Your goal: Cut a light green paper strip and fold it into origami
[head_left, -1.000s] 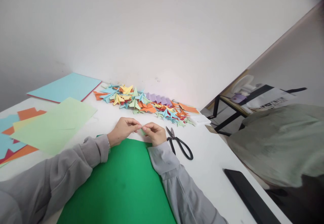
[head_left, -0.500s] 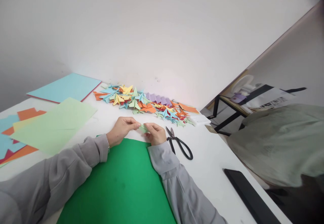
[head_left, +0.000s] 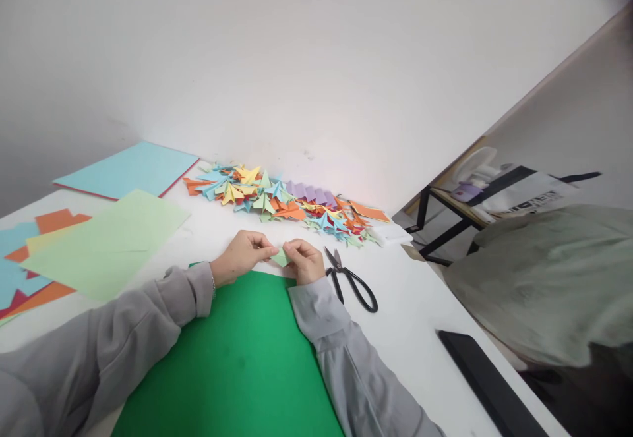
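Observation:
Between my two hands is a small piece of light green paper (head_left: 281, 258), pinched at both sides. My left hand (head_left: 242, 256) grips its left edge with thumb and fingers closed. On the other side my right hand (head_left: 304, 261) pinches the right part, hiding some of it. Both hands are just past the far edge of a large green sheet (head_left: 237, 351), over the white table. A pair of black-handled scissors (head_left: 350, 280) lies with parted blades right beside my right hand. Behind the hands, a heap of small folded paper planes (head_left: 264, 193) in several colours rests along the wall.
On the left lie a light green sheet (head_left: 113, 239) over coloured paper scraps (head_left: 54, 223), and a light blue sheet (head_left: 126, 170) farther back. A black flat object (head_left: 487, 378) sits near the table's right edge. Beyond it, a person's grey-green clothing (head_left: 548, 279) shows.
My left hand has shifted slightly right and down along the paper. More of the small light green piece shows between the fingers. The other things stay in place.

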